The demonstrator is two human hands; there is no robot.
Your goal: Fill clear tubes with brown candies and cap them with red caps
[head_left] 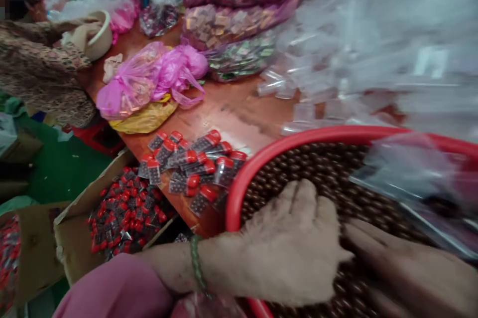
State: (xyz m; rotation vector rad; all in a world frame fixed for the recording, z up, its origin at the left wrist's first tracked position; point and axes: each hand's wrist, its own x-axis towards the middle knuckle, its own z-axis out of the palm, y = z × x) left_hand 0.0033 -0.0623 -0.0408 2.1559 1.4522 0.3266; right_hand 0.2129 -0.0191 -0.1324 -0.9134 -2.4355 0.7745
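A large red basin (239,183) at the right holds many small dark brown balls (309,163). My left hand (291,243), with a green bracelet on its wrist, is over the balls, back upward and fingers curled down; what it holds, if anything, is hidden. To its right my right hand (403,263) is low over the balls, blurred, its fingertips near my left hand. Small clear containers with red caps (190,158), filled with dark balls, lie in a loose pile on the table left of the basin. A clear plastic bag (414,163) rests over the basin's right side.
A cardboard box (70,223) of red-capped containers stands below the table edge. Clear empty containers (354,59) are heaped behind the basin. Pink bags (149,79) and a yellow bag (145,117) lie on the table (239,108). Another person's patterned sleeve (41,69) reaches a white bowl (102,39).
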